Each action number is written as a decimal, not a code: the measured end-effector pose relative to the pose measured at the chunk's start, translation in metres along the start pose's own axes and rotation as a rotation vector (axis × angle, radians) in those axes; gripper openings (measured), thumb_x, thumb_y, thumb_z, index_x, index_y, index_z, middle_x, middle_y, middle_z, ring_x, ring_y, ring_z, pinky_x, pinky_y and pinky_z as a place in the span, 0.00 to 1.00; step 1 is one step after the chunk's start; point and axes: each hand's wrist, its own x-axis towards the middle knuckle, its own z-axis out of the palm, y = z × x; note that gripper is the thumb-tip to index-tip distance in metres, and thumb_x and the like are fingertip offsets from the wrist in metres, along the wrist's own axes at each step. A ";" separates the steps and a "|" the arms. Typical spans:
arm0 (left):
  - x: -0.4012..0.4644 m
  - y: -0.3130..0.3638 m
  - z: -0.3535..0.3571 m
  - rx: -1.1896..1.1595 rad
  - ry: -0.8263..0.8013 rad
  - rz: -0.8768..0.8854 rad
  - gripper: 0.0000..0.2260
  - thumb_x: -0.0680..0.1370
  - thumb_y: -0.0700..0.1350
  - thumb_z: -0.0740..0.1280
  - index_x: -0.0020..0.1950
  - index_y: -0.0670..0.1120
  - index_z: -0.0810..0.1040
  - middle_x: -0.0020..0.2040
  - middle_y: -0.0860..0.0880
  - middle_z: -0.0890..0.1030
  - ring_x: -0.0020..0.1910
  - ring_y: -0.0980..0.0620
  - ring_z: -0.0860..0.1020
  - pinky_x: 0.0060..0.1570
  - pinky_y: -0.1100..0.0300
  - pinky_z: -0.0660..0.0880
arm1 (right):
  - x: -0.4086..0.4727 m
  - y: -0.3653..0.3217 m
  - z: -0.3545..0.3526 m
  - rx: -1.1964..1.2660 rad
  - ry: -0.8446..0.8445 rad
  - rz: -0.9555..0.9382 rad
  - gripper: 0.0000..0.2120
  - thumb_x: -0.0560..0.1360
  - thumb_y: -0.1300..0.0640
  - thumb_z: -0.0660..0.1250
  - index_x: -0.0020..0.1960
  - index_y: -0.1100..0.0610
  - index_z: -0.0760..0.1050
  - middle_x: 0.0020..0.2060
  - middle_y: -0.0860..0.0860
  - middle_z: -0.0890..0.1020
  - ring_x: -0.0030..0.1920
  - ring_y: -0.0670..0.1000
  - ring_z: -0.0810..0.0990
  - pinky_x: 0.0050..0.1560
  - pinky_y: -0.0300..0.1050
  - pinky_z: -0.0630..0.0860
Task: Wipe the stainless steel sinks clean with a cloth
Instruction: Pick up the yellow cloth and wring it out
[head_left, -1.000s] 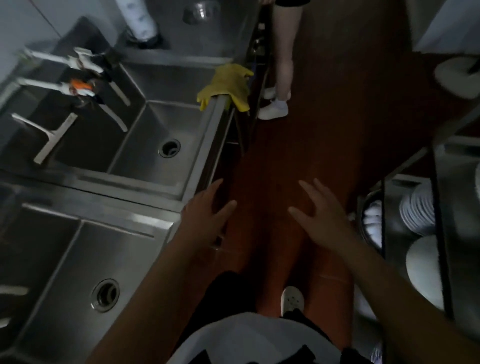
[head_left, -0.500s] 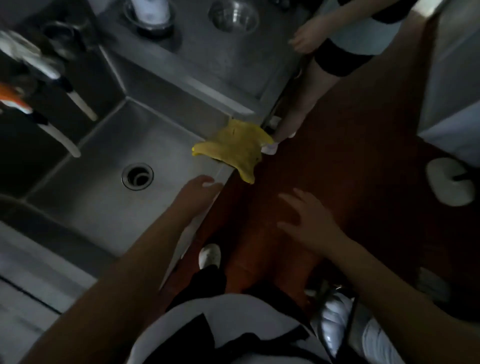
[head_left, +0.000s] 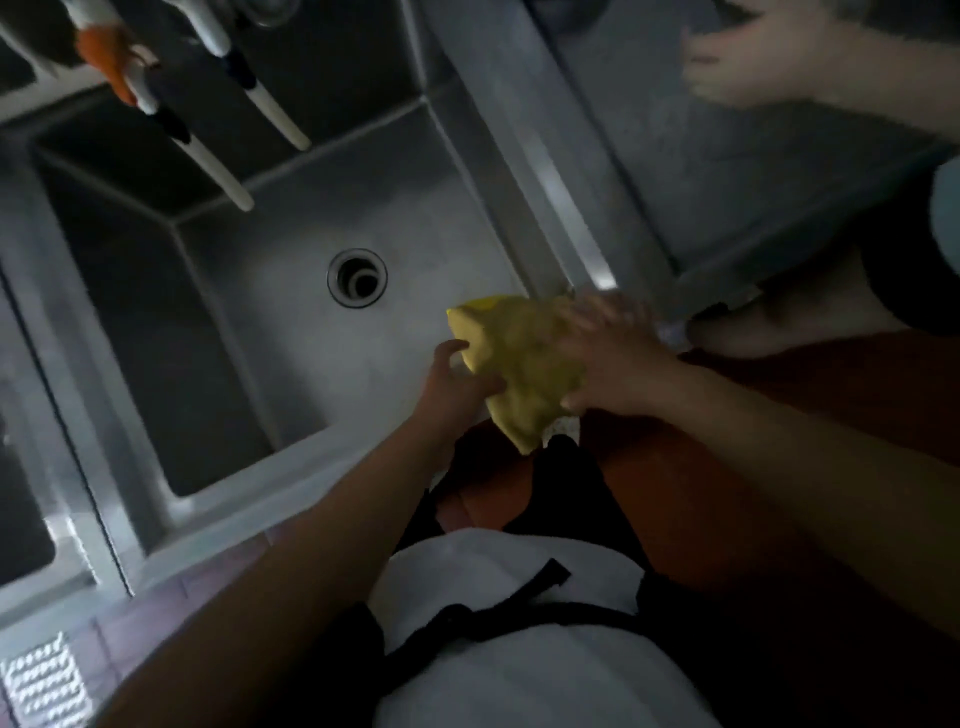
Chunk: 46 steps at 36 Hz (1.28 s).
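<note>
Now yellow cloth lies between left hand and right hand

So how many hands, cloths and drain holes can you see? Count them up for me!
Hands: 3, the left hand, the right hand and another person's hand
Cloths: 1, the yellow cloth
Drain holes: 1, the drain
Total: 5

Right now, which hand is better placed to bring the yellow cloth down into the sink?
Right hand: it lies across the yellow cloth; the left hand only touches its edge.
</note>
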 end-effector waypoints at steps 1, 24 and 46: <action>-0.002 -0.002 0.007 -0.029 0.048 -0.013 0.24 0.75 0.34 0.71 0.67 0.48 0.67 0.57 0.38 0.78 0.50 0.43 0.80 0.47 0.49 0.81 | 0.004 0.006 0.001 -0.009 0.008 -0.053 0.39 0.69 0.39 0.70 0.76 0.38 0.57 0.79 0.46 0.53 0.79 0.56 0.45 0.72 0.69 0.43; -0.012 -0.006 0.048 -0.172 0.258 0.143 0.15 0.72 0.34 0.73 0.51 0.52 0.79 0.50 0.49 0.78 0.43 0.54 0.80 0.47 0.55 0.80 | 0.016 0.027 0.008 0.099 0.302 -0.341 0.09 0.73 0.61 0.67 0.53 0.60 0.80 0.49 0.56 0.80 0.53 0.62 0.76 0.52 0.54 0.68; -0.132 -0.011 -0.079 -0.162 0.018 0.690 0.10 0.75 0.31 0.70 0.50 0.45 0.79 0.49 0.46 0.80 0.47 0.52 0.80 0.45 0.57 0.81 | -0.064 -0.126 -0.033 0.202 0.529 -0.326 0.27 0.68 0.45 0.75 0.65 0.49 0.75 0.52 0.50 0.81 0.57 0.56 0.76 0.58 0.56 0.70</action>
